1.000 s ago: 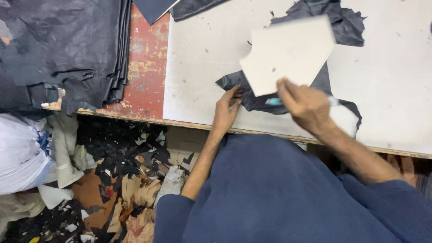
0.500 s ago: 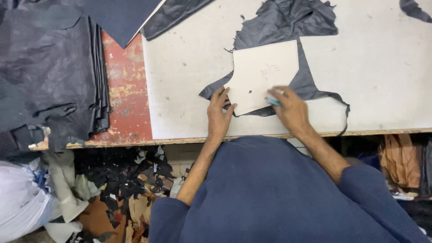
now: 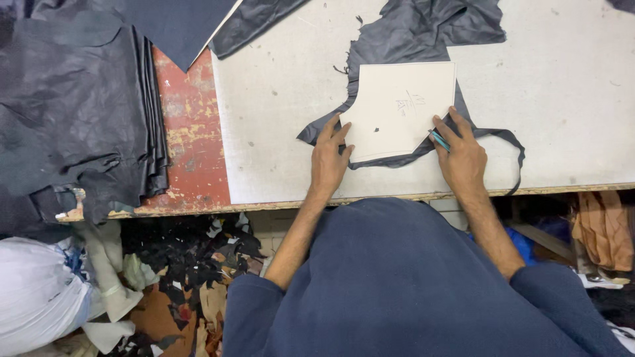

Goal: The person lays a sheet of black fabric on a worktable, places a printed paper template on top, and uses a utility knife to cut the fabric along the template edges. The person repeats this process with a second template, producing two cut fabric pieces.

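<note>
My left hand point(image 3: 329, 160) lies flat, fingers spread, pressing the card pattern point(image 3: 401, 109) at its seven o'clock corner. My right hand point(image 3: 463, 157) grips a teal pen point(image 3: 438, 140) between thumb and fingers, its tip at the pattern's four o'clock edge. The pattern sits on a dark leather piece point(image 3: 423, 33) that runs out past it at twelve o'clock and trails a thin strip toward three. Both rest on the grey board point(image 3: 278, 99). At nine o'clock a stack of dark hides point(image 3: 73, 112) covers the red bench point(image 3: 188, 139). Scraps point(image 3: 192, 277) litter the floor at seven o'clock
</note>
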